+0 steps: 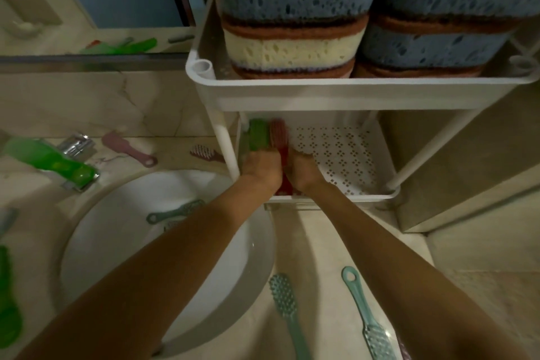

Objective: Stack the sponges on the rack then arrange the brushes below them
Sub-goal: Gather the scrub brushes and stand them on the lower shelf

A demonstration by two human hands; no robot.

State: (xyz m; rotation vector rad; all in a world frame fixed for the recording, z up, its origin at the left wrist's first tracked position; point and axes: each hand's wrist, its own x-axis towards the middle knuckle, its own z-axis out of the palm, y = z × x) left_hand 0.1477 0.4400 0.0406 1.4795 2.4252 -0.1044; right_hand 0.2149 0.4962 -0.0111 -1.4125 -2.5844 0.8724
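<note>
1. I count the sponges (pixel 295 47) as done: two stacks fill the rack's (pixel 292 88) top shelf.
2. Brushes are barely begun. A green brush (pixel 258 134) and a red brush (pixel 279 133) lie side by side at the lower shelf's (pixel 336 155) left end.
3. Left to do: a pink brush (pixel 128 149) and others wait on the counter (pixel 482 257), and one teal brush (pixel 175 210) lies in the sink (pixel 117 242).
4. Both forearms reach in over the shelf's front edge. The left hand (pixel 260 168) curls over the green brush's handle; the right hand (pixel 304 174) seems closed on the red brush's handle, its fingers blurred.
</note>
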